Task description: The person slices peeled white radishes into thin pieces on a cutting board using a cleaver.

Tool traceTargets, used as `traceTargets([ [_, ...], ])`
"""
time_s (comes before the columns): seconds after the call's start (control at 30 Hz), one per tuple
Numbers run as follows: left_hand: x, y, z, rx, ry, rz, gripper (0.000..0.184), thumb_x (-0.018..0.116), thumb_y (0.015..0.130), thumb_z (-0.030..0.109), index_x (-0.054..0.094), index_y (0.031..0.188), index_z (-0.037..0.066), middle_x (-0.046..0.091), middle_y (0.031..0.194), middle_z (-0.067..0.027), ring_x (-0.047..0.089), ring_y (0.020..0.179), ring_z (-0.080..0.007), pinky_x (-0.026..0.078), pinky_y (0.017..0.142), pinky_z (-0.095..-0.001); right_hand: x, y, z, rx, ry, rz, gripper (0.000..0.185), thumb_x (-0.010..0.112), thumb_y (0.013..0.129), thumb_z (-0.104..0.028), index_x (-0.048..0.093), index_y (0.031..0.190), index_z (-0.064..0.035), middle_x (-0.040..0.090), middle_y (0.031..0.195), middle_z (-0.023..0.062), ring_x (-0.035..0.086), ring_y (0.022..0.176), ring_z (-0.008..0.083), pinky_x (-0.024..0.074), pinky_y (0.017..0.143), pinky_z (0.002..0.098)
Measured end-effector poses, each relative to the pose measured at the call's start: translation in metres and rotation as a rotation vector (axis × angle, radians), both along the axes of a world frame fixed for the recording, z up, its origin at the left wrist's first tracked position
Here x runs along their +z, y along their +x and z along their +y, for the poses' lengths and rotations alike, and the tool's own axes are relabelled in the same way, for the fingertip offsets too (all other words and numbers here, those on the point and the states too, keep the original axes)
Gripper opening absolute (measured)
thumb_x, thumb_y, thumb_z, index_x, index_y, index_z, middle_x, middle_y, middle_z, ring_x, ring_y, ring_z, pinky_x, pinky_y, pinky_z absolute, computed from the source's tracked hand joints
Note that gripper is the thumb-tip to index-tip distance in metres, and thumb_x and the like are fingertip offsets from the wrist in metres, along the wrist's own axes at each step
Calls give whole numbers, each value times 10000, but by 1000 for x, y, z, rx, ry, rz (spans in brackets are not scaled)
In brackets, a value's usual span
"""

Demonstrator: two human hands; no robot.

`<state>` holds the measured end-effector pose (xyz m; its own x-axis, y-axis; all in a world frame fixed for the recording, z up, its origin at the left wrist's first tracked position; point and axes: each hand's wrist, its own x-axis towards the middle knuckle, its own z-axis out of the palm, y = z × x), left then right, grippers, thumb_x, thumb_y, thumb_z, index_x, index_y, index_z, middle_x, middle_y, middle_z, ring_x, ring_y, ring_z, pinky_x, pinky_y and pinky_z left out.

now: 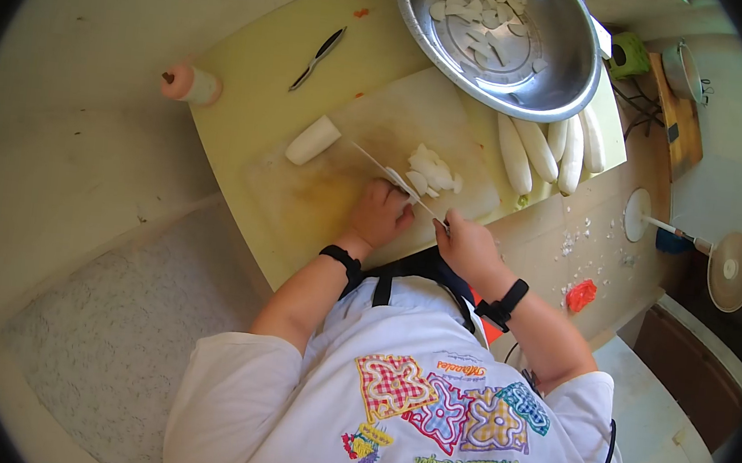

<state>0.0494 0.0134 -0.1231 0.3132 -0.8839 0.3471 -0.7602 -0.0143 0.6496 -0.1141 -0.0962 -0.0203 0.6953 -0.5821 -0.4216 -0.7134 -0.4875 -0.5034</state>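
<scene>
My right hand [468,248] is closed around the handle of a kitchen knife [427,208], its thin blade slanting up and left over the cutting board [301,211]. Curled beside the blade, my left hand [380,216] presses on a piece of white radish [403,184], mostly hidden by the fingers and knife. Just right of the blade lies a small heap of white radish slices [431,169]. A thicker cut length of radish [314,140] rests at the board's upper left.
A large metal basin [409,16] holding radish slices stands at the table's far right. Several whole peeled radishes [514,154] lie beside it. A slim black-and-silver tool [318,59] and a pink container [193,85] are farther left. A fan [732,271] stands right.
</scene>
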Motion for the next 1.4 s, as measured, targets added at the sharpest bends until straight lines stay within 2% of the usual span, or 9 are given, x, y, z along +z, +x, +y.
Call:
traceTargets([
  [0.1, -6, -3, 1, 19, 59, 9, 399, 724, 728, 114, 628, 1115, 121, 558, 1059, -160, 556, 958, -390, 511, 802, -472, -17, 2, 2, 18, -18, 6, 248, 579, 979, -261, 512, 932, -27, 636, 686, 232, 628, 660, 459, 492, 609, 556],
  [0.27, -6, -3, -1, 9, 32, 23, 396, 725, 731, 122, 623, 1114, 115, 557, 1062, -166, 552, 945, -395, 503, 800, -481, -16, 5, 0, 26, -33, 15, 220, 568, 963, -247, 508, 969, -35, 644, 683, 232, 644, 660, 454, 506, 615, 568],
  [0.6, -12, -5, 0, -2, -15, 6, 321, 714, 744, 118, 590, 1033, 51, 535, 1019, -183, 528, 955, -406, 471, 829, -489, -23, -1, 2, -15, -70, -34, 258, 560, 981, -301, 530, 970, -45, 657, 724, 244, 646, 696, 462, 507, 646, 576],
  [0.77, -12, -3, 0, 4, -6, 9, 292, 715, 762, 118, 594, 1019, 50, 535, 1019, -186, 528, 958, -408, 472, 835, -491, -18, 0, 1, -46, -62, -21, 263, 564, 985, -326, 542, 967, -65, 662, 745, 237, 644, 730, 468, 503, 667, 575],
  [0.97, -14, -6, 4, 8, -11, 8, 290, 726, 762, 113, 593, 1008, 38, 533, 1023, -196, 532, 971, -409, 473, 851, -487, 11, -6, 3, -153, -13, -100, 300, 584, 985, -358, 554, 932, -64, 654, 741, 223, 634, 718, 459, 487, 636, 556],
  [1.03, -17, -8, 5, 18, -17, 5, 305, 738, 752, 110, 590, 1008, 36, 535, 1028, -197, 536, 974, -402, 470, 855, -481, 17, -10, 4, -130, -49, -104, 281, 581, 998, -325, 558, 917, -57, 642, 652, 163, 657, 660, 383, 489, 607, 483],
  [1.17, -15, -6, 4, 0, 9, 49, 309, 725, 753, 114, 591, 1016, 24, 529, 1044, -206, 530, 998, -410, 484, 870, -478, 19, -14, 7, -120, -40, -131, 286, 590, 993, -319, 551, 900, -51, 628, 636, 172, 644, 660, 403, 481, 604, 499],
  [1.23, -9, -5, 3, -7, 24, 57, 315, 710, 754, 112, 593, 1031, 17, 525, 1057, -212, 524, 1011, -420, 489, 872, -482, 20, -14, 9, -79, -87, -123, 295, 601, 973, -340, 562, 917, -53, 650, 712, 217, 633, 681, 453, 494, 622, 549],
  [1.4, -4, -6, 4, 12, 27, 42, 372, 704, 750, 114, 611, 1100, 29, 538, 1100, -203, 518, 1052, -407, 493, 903, -473, 11, -14, 12, -49, -134, -128, 294, 603, 971, -334, 559, 908, -50, 652, 707, 213, 633, 673, 450, 500, 618, 547],
])
